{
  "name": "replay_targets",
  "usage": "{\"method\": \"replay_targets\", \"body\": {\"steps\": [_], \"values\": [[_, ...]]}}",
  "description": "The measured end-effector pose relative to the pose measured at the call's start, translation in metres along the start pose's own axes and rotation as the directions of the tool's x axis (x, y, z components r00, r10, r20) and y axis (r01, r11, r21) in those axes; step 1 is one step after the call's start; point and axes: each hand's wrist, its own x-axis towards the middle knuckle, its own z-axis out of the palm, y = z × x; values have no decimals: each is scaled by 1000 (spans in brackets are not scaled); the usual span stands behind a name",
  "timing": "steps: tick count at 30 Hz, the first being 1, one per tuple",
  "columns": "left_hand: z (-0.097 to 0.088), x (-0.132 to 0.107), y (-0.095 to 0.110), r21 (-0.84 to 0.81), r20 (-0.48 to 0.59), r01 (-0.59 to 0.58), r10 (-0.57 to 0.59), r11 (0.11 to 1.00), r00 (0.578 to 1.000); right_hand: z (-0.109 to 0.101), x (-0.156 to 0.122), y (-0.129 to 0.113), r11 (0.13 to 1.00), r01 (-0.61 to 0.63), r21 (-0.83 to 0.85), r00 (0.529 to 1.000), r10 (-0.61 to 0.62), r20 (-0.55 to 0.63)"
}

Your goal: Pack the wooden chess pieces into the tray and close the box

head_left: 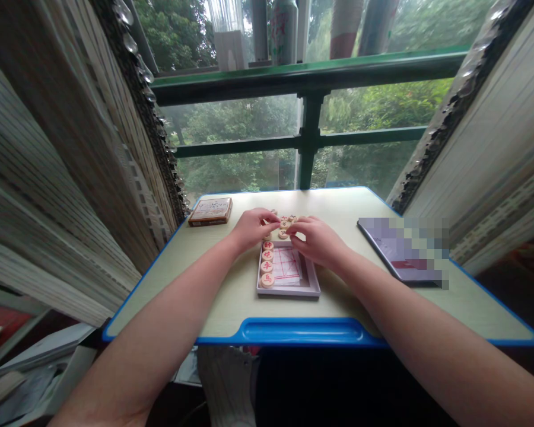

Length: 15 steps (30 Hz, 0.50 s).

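Round wooden Chinese chess pieces (285,225) lie in a loose cluster behind a shallow white box (288,293). Inside the box, several red-marked pieces (267,267) stand in a column along the left wall, beside a folded paper board (287,265) with red grid lines. At the cluster's left side is my left hand (256,227), its thumb and fingers drawn together; what they hold, if anything, is hidden. My right hand (315,238) reaches over the box's back right corner, fingers curled, fingertips at the edge of a chess piece (283,234) just behind the box.
A brown patterned box (210,212) lies at the table's back left. To the right is a tablet (394,252), partly pixelated. The pale table (182,320) has a blue rim and a front groove. Curtains hang on both sides, and a green-framed window (311,118) stands behind.
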Motion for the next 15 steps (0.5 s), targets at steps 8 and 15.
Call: {"method": "replay_targets", "body": {"steps": [8, 15], "values": [[4, -3, 17, -476, 59, 207, -203, 855, 977, -4, 1, 0, 991, -70, 117, 954, 101, -282], [2, -4, 19, -599, 114, 293, -282, 745, 953, -1, 1, 1, 989, -34, 144, 973, 66, -222]]}}
